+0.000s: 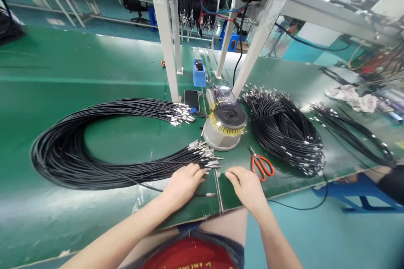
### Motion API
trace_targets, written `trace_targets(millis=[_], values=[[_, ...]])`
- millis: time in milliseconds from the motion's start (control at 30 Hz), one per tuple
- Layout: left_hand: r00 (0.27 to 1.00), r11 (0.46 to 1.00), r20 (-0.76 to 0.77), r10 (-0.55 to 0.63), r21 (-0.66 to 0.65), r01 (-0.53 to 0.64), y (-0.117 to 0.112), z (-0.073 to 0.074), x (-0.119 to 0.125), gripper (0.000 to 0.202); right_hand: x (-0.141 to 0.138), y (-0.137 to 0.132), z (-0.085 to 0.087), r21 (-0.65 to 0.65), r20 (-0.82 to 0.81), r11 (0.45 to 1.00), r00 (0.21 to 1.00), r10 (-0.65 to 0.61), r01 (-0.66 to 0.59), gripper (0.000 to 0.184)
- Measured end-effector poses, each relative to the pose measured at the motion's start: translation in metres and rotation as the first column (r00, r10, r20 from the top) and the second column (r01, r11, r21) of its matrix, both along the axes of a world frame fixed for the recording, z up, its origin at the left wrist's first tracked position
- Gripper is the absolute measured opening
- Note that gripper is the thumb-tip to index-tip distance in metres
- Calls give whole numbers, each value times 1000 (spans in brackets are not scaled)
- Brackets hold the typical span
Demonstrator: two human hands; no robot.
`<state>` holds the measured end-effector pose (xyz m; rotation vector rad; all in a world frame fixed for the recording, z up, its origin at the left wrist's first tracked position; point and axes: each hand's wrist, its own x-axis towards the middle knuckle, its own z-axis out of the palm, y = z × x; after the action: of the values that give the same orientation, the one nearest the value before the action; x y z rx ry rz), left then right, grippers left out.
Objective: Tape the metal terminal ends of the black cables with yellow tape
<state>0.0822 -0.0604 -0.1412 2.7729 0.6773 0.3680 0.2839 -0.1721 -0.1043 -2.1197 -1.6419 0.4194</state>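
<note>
A green anti-static mat [94,71] covers the workbench, with white steel uprights [166,38] rising through it and bundles of black cable [197,10] hanging behind them; a blue stool [356,193] stands off the near right edge. At the front, the left hand [184,185] lies over the metal-tipped ends of a large loop of black cable [63,151], fingers together and slightly curved; whether it is pinching any cable cannot be told. The right hand [248,187] is held loosely open, fingers slightly curled, just beside those cable ends and near orange-handled scissors [261,166], holding nothing. The cable ends fan out against a round grey benchtop machine [224,130], which has a yellow-marked rim. Behind it sit a blue tape dispenser [199,73] and a smartphone [191,100]. To the right lie a second heap of black terminated cable [284,130], a looser third bundle [350,134] and a crumpled white cloth [350,97].
</note>
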Motion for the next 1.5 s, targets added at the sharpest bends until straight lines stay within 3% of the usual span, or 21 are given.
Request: trace_targets(millis=[67, 133, 233, 333, 400, 433, 600, 667, 733, 833, 933, 1033, 1133, 1300, 1500], values=[[999, 998, -33, 26, 49, -25, -1, -7, 10, 15, 1, -2, -2, 27, -65, 999, 998, -21, 22, 26], [999, 999, -6, 40, 15, -40, -2, -9, 7, 15, 3, -3, -2, 55, -154, 998, 987, -34, 43, 25], [993, 976, 77, 84, -205, -67, -1, -4, -8, 17, 16, 3, 4, 139, -318, 972, 938, -139, 191, 23], [985, 887, 118, 129, -457, -61, 3, 4, -21, 21, 37, 19, 16, 280, -446, 853, 847, -290, 440, 26], [984, 859, 154, 94, -512, -2, 8, 8, -27, 23, 50, 35, 25, 349, -493, 777, 808, -322, 523, 32], [983, 855, 170, 74, -518, 25, 11, 9, -29, 24, 55, 44, 29, 358, -510, 768, 800, -317, 532, 34], [967, 834, 170, 190, -548, -67, 18, 5, -38, 24, 74, 78, 44, 239, -618, 880, 763, -189, 411, 42], [958, 833, 170, 229, -543, -103, 18, 4, -44, 23, 75, 80, 48, 235, -630, 879, 754, -187, 415, 39], [951, 830, 173, 257, -544, -125, 17, 8, -49, 23, 69, 75, 53, 292, -585, 843, 781, -217, 452, 32], [927, 773, 162, 338, -610, -175, 13, 20, -53, 24, 43, 58, 55, 373, -510, 811, 830, -227, 451, 21], [916, 706, 176, 361, -693, -145, 4, 35, -46, 22, -4, 43, 46, 288, -584, 930, 811, -19, 229, 19], [922, 728, 216, 322, -679, -95, -5, 47, -33, 20, -50, 38, 31, 176, -726, 982, 683, 83, 67, 11], [921, 769, 244, 302, -634, -84, -11, 49, -25, 21, -70, 40, 20, 125, -752, 986, 658, 22, 109, 10], [920, 789, 237, 312, -605, -112, -8, 44, -28, 23, -65, 40, 13, 156, -713, 973, 701, -6, 168, 9], [888, 742, 291, 357, -665, -81, -5, 45, -31, 20, -64, 27, 6, 285, -704, 912, 710, -8, 294, 9]])
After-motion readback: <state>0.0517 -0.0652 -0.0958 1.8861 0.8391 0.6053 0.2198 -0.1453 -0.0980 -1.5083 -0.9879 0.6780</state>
